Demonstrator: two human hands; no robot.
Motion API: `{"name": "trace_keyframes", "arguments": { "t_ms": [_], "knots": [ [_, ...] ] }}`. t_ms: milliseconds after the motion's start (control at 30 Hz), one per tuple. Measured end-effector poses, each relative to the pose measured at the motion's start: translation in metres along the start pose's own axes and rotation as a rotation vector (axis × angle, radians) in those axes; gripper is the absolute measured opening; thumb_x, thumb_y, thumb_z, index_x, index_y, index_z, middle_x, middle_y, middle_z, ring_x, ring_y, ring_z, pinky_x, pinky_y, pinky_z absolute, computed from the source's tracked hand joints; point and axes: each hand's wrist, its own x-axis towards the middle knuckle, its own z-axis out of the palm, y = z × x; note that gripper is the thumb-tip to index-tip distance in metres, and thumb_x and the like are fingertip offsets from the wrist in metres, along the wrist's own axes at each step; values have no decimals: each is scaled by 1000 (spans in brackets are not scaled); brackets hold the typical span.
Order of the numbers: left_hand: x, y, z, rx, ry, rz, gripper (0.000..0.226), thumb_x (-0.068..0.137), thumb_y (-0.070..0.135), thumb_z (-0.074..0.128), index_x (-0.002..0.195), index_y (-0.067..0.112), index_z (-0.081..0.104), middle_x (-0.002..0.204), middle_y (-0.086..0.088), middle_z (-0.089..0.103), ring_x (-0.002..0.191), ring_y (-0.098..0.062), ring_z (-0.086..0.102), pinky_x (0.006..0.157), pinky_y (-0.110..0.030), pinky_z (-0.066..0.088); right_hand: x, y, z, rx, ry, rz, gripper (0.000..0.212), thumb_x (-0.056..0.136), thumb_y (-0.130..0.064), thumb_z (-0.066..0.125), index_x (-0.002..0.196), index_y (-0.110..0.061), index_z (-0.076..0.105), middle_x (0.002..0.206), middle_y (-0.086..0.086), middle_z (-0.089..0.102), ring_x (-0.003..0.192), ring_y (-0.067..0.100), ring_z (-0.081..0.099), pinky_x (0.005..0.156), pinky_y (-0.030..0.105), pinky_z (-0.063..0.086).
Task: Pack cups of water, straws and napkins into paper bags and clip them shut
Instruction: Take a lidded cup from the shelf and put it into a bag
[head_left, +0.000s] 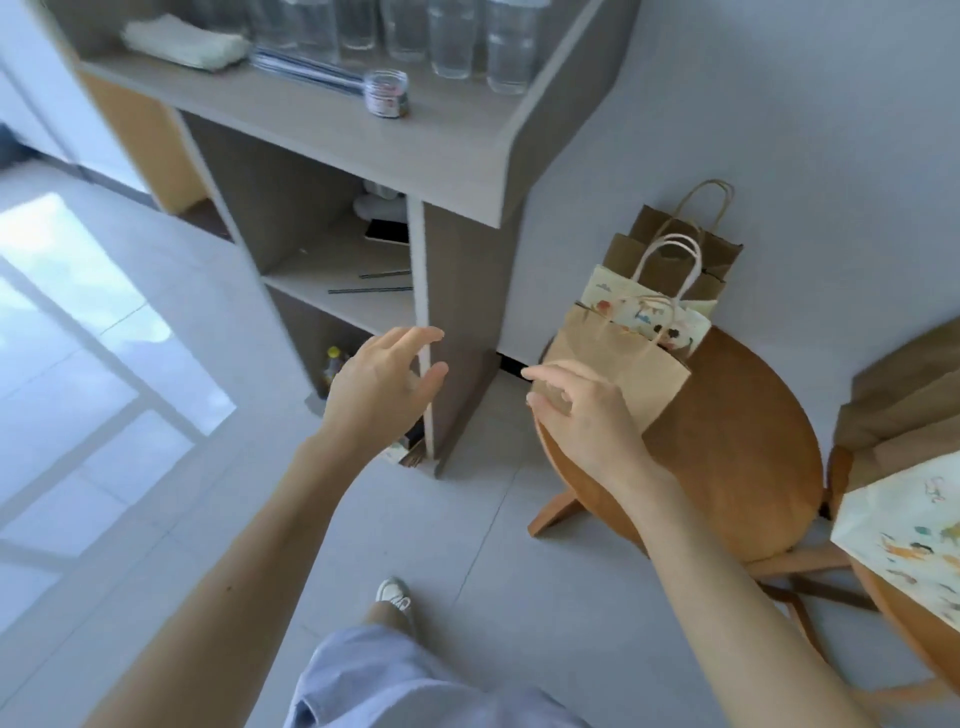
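Observation:
Several paper bags lean against the wall on a round wooden stool (727, 447). The nearest is a plain brown bag (618, 358), with a white printed bag (649, 312) behind it and darker brown bags (675, 244) at the back. My right hand (582, 421) hovers open at the near bag's lower left corner, fingers spread, holding nothing. My left hand (379, 384) is open in the air in front of the shelf unit's side panel. On the grey shelf top stand several clear cups of water (452, 36), a bundle of straws (306, 67) and folded napkins (182, 44).
A small jar (387, 93) sits on the shelf top (332, 135) by the straws. Lower shelves hold a phone (387, 231) and loose straws (369, 288). A second stool (914, 629) at the right carries more bags (904, 540). Tiled floor (156, 395) lies to the left; my shoe (392, 595) is below.

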Motion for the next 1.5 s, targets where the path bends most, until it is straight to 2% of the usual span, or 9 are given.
{"name": "trace_keyframes", "arguments": {
  "t_ms": [100, 300, 433, 600, 867, 967, 1167, 1367, 1500],
  "knots": [
    [-2, -29, -32, 17, 51, -68, 33, 91, 26, 54, 123, 19, 56, 116, 2, 61, 102, -21, 54, 80, -34, 47, 30, -36, 27, 4, -21, -95, 23, 86, -9, 61, 108, -13, 68, 109, 3, 63, 93, 17, 59, 86, 25, 45],
    [23, -111, -97, 85, 138, -128, 34, 93, 29, 53, 126, 22, 55, 125, 3, 58, 112, -19, 53, 89, -32, 44, 113, -110, 90, 14, -79, -226, 24, 90, -13, 58, 113, -13, 66, 108, -1, 59, 91, 1, 47, 83, 9, 35],
    [62, -162, -139, 111, 148, -104, 33, 92, 30, 54, 125, 23, 55, 127, 3, 58, 111, -16, 54, 87, -23, 39, 169, -152, 121, 55, -26, -254, 25, 89, -13, 59, 114, -15, 65, 114, -1, 60, 95, 1, 49, 88, 17, 43],
    [123, -203, -177, 117, 167, 1, 34, 92, 30, 54, 125, 21, 55, 125, 3, 58, 112, -20, 53, 89, -35, 47, 230, -182, 133, 59, 69, -232, 25, 88, -12, 60, 113, -15, 66, 115, 0, 61, 97, 6, 53, 89, 25, 46],
    [227, -234, -179, 43, 178, 114, 33, 91, 30, 55, 123, 21, 56, 120, 3, 60, 110, -20, 53, 82, -39, 49, 328, -181, 136, -26, 139, -214, 23, 86, -10, 62, 109, -11, 68, 110, 6, 63, 97, 19, 59, 86, 25, 44],
    [276, -247, -177, 56, 177, 138, 33, 91, 31, 54, 123, 22, 56, 122, 4, 59, 111, -19, 53, 82, -34, 47, 377, -175, 138, -41, 167, -214, 24, 86, -10, 63, 110, -11, 67, 111, 5, 63, 99, 17, 58, 86, 20, 40],
    [372, -275, -185, 45, 198, 153, 33, 91, 28, 55, 123, 18, 57, 121, 0, 60, 111, -23, 53, 85, -38, 46, 479, -180, 139, -26, 248, -252, 26, 84, -8, 64, 110, -10, 67, 110, 5, 61, 92, 10, 55, 82, 18, 41],
    [441, -302, -190, 8, 214, 173, 33, 91, 26, 57, 123, 18, 57, 121, 1, 60, 112, -25, 49, 84, -27, 37, 545, -181, 146, -53, 316, -214, 45, 82, -14, 67, 125, -19, 57, 126, -2, 49, 100, 5, 47, 81, 10, 35],
    [483, -316, -192, 9, 235, 227, 34, 89, 25, 59, 122, 18, 58, 126, 2, 56, 121, -26, 39, 92, -24, 28, 581, -184, 152, -122, 426, -131, 60, 77, -27, 72, 132, -24, 48, 138, 0, 36, 116, 20, 42, 93, 23, 33]
  ]
}}
